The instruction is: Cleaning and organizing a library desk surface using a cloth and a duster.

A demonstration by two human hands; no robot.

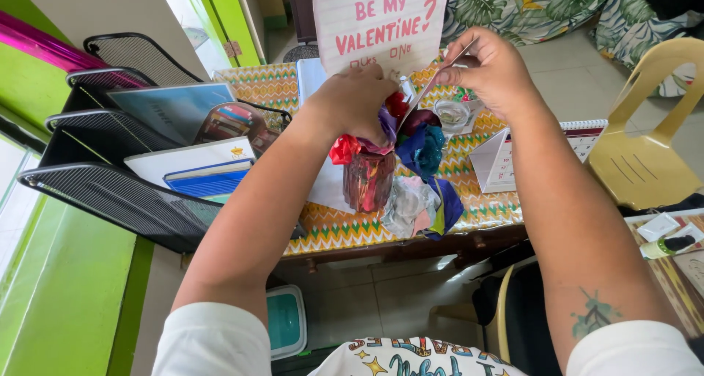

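Observation:
A clear jar (367, 181) stuffed with red and coloured wrappers stands on the zigzag-patterned tablecloth (330, 229). My left hand (356, 104) rests on top of the jar, fingers curled over the red and purple wrappers (345, 148). My right hand (488, 68) pinches the lower right corner of a white card with pink hand lettering (381, 24), which stands upright just behind the jar. Blue and clear crumpled wrappers (422, 200) lie beside the jar on its right.
A black mesh tiered paper tray (117, 192) holding booklets fills the table's left side. A small glass (452, 114) and a desk calendar (506, 159) sit to the right. A yellow plastic chair (649, 152) stands at far right, a teal bin (286, 321) under the table.

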